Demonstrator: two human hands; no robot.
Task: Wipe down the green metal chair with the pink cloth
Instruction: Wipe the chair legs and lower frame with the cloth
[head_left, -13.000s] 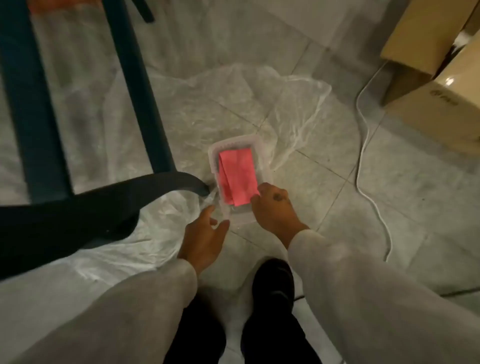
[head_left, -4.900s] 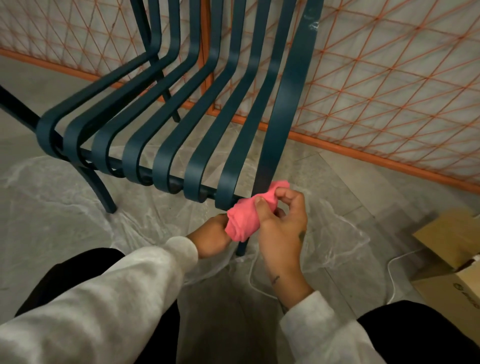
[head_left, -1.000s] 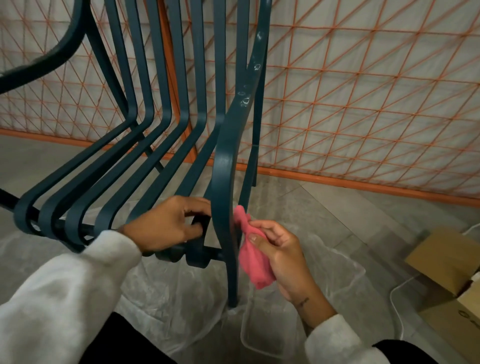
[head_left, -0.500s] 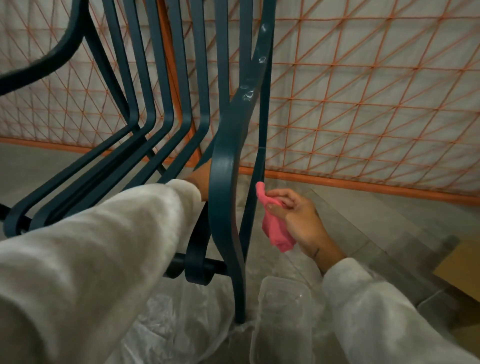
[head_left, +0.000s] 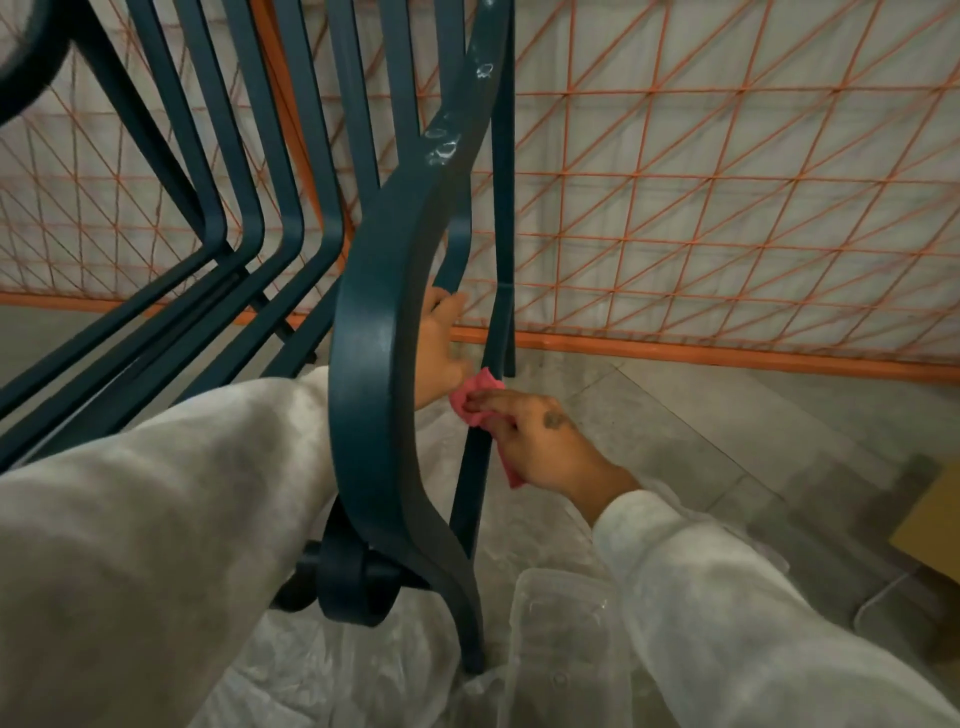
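Note:
The dark green metal chair (head_left: 374, 332) fills the left and centre, its broad curved side slat closest to me, with white smudges high on that slat. My right hand (head_left: 540, 431) holds the pink cloth (head_left: 475, 397) pressed against a thin slanted bar of the chair's side frame. My left hand (head_left: 439, 353) reaches through behind the broad slat and rests by a slat just left of the cloth; the slat hides most of it, so its grip is unclear.
A clear plastic tub (head_left: 561, 639) sits on crumpled plastic sheeting (head_left: 332, 670) at the chair's front leg. An orange wire mesh fence (head_left: 727, 208) runs behind the chair. A cardboard box (head_left: 930, 525) lies at the right edge on the grey tiled floor.
My right hand has moved the cloth forward onto the thin side bar. My left hand has pushed further through, past the broad slat. The view has moved closer to the chair.

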